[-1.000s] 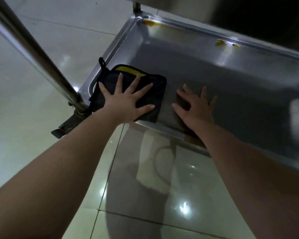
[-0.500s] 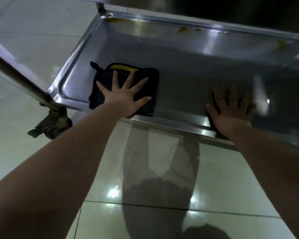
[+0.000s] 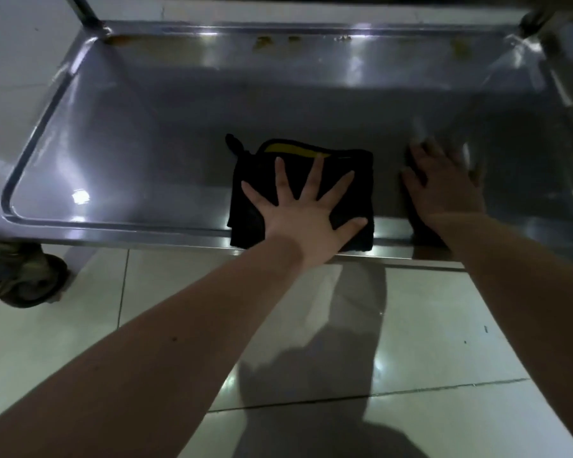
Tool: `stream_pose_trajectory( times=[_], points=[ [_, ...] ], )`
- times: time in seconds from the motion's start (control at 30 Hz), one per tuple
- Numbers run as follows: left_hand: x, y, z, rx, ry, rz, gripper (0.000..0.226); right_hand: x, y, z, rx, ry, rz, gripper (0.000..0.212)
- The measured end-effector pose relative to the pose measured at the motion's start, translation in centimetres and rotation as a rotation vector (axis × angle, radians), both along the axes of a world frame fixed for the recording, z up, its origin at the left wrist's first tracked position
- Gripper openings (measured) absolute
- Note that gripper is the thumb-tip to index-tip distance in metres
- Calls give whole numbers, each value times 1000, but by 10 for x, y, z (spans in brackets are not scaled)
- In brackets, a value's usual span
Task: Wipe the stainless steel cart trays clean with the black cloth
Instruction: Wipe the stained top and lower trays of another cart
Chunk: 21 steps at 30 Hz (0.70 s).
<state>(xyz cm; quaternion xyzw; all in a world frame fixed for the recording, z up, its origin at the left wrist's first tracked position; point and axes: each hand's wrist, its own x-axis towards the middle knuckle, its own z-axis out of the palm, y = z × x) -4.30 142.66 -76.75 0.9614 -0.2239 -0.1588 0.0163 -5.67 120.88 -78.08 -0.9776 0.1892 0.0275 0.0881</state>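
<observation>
Your left hand presses the black cloth flat with spread fingers on the steel tray; your right hand rests flat beside it.

Head-worn view, steeply down onto tray

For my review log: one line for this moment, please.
left hand flat on black cloth | cloth at tray near rim | right hand open on tray | far-edge stains remain

Glossy pale tiled floor beneath me, thin dark grout lines crossing it, my own shadow pooled over the tiles, soft sheen of light beside it, dim room overall
</observation>
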Motion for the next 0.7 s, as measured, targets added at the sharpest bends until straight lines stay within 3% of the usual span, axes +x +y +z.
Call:
stream_pose_trajectory(
  times=[0.33, 0.47, 0.6, 0.7],
  points=[
    [126, -71, 0, -98, -41, 64, 75, -8, 1, -3, -21, 3, 7, 53],
    [175, -79, -1, -250, 110, 160, 86, -8, 1, -4, -31, 26, -3, 54],
    [176, -82, -1, -56, -52, 50, 77, -7, 4, -6, -23, 11, -9, 53],
    [144, -72, -1, -55, -51, -25, 74, -7, 5, -7, -17, 6, -17, 53]
  ],
)
